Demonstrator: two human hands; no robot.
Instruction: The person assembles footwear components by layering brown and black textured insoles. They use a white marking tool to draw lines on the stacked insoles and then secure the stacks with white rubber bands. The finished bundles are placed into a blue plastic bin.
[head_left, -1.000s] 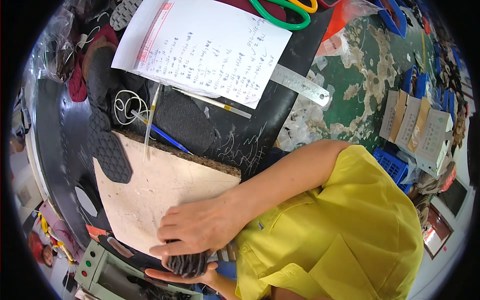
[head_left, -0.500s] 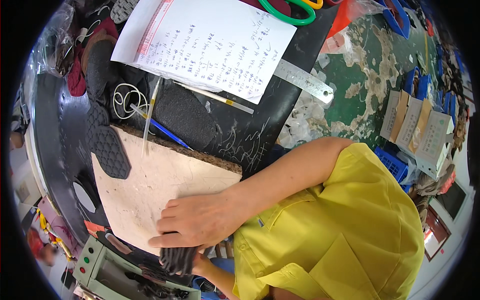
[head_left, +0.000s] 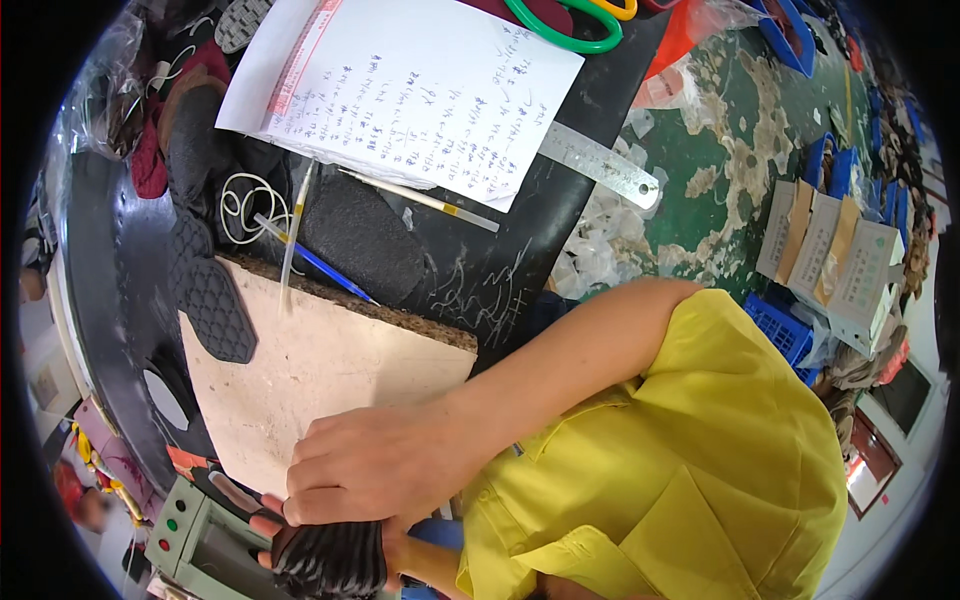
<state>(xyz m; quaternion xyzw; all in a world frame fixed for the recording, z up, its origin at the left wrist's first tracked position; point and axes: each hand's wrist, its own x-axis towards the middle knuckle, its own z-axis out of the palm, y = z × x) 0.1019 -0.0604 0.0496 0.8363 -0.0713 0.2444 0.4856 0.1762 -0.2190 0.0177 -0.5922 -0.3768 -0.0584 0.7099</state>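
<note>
My right hand (head_left: 375, 465) reaches down over the near edge of a pale board (head_left: 330, 375). Its fingers are bent over the top end of a dark, ridged bundle (head_left: 332, 562) that looks like thin strips stacked side by side. From below, my left hand (head_left: 397, 552) grips the same bundle, its fingertips poking out past the far side. Most of the left palm is hidden behind the bundle. On the board's far corner lies a dark quilted sole-shaped piece (head_left: 220, 310).
A written paper sheet (head_left: 400, 90), a steel ruler (head_left: 600, 165), green-handled scissors (head_left: 580, 40), a blue pen (head_left: 325, 268) and a black sole-shaped piece (head_left: 360, 235) lie on the black table. A green-grey machine box (head_left: 180, 530) with buttons stands beside the board. Cartons (head_left: 830, 250) sit on the floor.
Both hands have moved slightly down and left with the ridged bundle, which now shows more of its ridges. Fingertips of the left hand have come into sight beyond it.
</note>
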